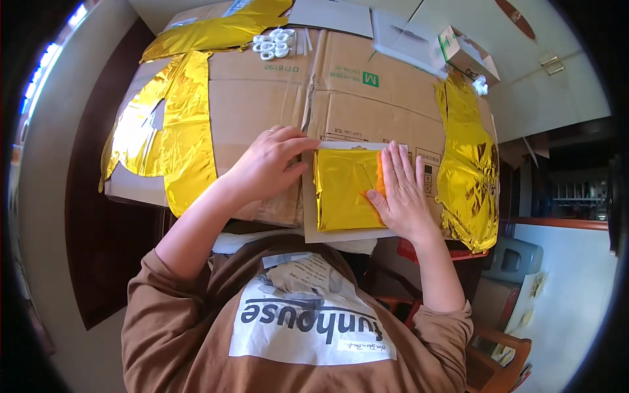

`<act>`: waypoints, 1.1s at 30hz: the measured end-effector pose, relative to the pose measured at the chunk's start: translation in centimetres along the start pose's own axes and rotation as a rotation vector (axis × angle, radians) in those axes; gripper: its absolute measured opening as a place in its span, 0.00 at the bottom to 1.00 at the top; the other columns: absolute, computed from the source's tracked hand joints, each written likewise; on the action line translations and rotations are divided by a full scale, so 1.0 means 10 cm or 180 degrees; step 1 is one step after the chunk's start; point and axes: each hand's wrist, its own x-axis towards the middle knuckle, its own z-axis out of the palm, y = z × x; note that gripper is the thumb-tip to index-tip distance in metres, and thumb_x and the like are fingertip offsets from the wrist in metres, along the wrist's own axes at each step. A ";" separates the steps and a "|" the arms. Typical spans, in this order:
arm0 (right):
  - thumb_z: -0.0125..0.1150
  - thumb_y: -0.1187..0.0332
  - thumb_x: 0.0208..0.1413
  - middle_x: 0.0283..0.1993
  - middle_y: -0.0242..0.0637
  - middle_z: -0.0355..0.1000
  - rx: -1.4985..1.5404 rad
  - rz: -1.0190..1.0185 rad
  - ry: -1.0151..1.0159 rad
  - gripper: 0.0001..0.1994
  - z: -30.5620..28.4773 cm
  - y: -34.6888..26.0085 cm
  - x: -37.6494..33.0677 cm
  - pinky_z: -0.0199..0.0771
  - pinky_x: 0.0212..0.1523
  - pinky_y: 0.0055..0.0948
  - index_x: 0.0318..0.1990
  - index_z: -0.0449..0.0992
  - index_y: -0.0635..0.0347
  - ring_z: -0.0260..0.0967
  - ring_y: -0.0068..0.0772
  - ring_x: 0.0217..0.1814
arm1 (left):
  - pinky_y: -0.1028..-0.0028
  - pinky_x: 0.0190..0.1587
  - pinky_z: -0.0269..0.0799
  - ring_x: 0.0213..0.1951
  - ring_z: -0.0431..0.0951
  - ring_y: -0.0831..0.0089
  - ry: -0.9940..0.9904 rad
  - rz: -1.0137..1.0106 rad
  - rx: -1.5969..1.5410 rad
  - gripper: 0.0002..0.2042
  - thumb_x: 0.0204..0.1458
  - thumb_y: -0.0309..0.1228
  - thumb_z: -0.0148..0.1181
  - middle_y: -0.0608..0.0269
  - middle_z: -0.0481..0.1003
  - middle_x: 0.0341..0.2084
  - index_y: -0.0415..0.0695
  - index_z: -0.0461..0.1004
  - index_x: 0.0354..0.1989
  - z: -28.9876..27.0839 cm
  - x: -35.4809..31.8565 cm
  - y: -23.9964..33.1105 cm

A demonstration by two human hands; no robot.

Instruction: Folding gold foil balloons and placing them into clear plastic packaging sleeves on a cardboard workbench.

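Note:
A folded square of gold foil [347,190], apparently a flat foil balloon, lies on a pale card [314,234] near the table's front edge. My right hand [405,193] rests flat along the foil's right side, fingers stretched out and thumb spread onto it. An orange glow shows on the foil beside those fingers. My left hand [275,160] is at the card's upper left corner, its fingers loosely bent and thumb apart. Its index fingertip reaches the card's edge, and nothing shows in its grasp.
Unfolded gold foil shapes lie at the left [187,124], far left [216,29] and right [468,164] of the cardboard-covered table [262,92]. White ribbon rolls [272,44] and thin clear strips [304,40] sit at the back. An open box [468,56] stands back right.

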 end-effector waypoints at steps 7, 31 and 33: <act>0.43 0.40 0.69 0.81 0.57 0.39 0.0109 0.0118 0.0053 0.43 0.07 -0.04 -0.03 0.25 0.78 0.60 0.77 0.46 0.67 0.33 0.56 0.85 | 0.60 0.52 0.75 0.47 0.78 0.52 -0.0460 -0.0133 -0.0152 0.20 0.49 0.24 0.64 0.51 0.76 0.42 0.43 0.78 0.54 -0.02 0.23 -0.04; 0.43 0.41 0.69 0.82 0.59 0.36 0.0091 0.0259 0.0072 0.41 0.09 -0.22 0.02 0.25 0.78 0.62 0.78 0.45 0.60 0.33 0.60 0.84 | 0.68 0.39 0.76 0.33 0.80 0.67 -0.1218 -0.1259 -0.0594 0.10 0.52 0.28 0.66 0.55 0.81 0.30 0.37 0.81 0.40 -0.17 0.44 -0.03; 0.44 0.41 0.69 0.82 0.59 0.36 0.0101 0.0264 0.0082 0.41 0.09 -0.22 0.01 0.25 0.78 0.62 0.78 0.45 0.60 0.34 0.60 0.84 | 0.66 0.40 0.76 0.34 0.81 0.64 -0.1069 -0.1159 -0.0513 0.09 0.52 0.28 0.65 0.54 0.82 0.31 0.37 0.81 0.40 -0.14 0.41 -0.03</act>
